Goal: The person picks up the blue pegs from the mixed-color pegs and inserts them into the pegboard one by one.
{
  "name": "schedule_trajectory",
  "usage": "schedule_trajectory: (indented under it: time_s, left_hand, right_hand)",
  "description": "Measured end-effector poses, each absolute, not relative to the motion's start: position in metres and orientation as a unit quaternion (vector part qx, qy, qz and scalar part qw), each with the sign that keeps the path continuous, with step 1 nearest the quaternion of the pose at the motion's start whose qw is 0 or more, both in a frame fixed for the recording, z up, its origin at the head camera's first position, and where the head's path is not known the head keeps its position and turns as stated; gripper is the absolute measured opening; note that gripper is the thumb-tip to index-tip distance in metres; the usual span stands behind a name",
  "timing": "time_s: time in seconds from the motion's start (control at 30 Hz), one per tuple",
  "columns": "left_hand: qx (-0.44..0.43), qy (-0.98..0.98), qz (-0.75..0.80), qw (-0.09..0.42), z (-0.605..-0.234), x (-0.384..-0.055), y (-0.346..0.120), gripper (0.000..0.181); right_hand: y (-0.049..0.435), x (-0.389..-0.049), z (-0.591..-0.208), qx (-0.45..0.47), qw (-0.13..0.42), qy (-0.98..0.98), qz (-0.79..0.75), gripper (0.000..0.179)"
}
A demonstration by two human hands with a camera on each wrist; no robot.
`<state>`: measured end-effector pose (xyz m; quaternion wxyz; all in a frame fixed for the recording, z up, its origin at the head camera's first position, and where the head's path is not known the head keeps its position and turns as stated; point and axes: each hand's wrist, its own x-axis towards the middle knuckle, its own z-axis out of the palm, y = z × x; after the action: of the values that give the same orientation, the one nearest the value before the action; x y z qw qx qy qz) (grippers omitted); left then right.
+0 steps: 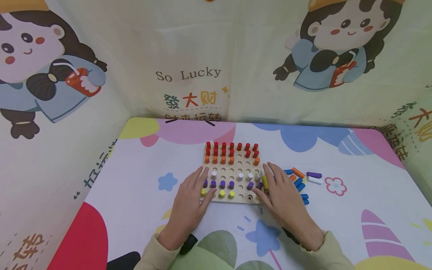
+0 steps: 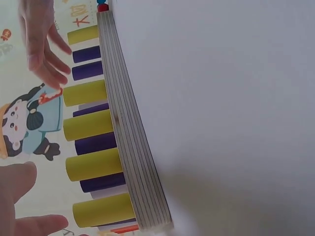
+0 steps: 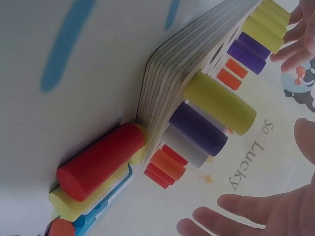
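Observation:
A light wooden pegboard lies flat between the two hands. It has rows of red pegs, orange pegs, white pegs, purple pegs and yellow pegs standing in it, with some bare holes. My left hand is at the board's left side, fingers spread and holding nothing. On the right side is my right hand, fingers apart, nothing gripped. A loose red peg lies beside the board in the right wrist view. Whether the fingertips touch the board cannot be told.
Loose pegs lie right of the right hand, among them blue pegs, an orange peg, a purple peg and a white peg. A patterned cloth covers the table, and printed curtains hang behind it.

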<state>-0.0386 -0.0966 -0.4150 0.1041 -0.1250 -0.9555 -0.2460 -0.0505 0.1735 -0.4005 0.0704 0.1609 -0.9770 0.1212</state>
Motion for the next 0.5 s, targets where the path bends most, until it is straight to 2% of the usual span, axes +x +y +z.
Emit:
schedule_trajectory:
  time_s: [0.33,0.5]
  left_hand:
    - [-0.112,-0.942,-0.294,0.121,-0.4156,-0.0426,-0.1017,0.059]
    - [-0.096,-0.936,-0.321,0.106,-0.4167,-0.0448,-0.1043,0.057]
  right_hand:
    - [0.1762,-0.0534,-0.3977,0.129,0.056,-0.981,0.134,0.070]
    - [0.1790,-0.0551,-0.3980,0.123,0.057,-0.981,0.142,0.067]
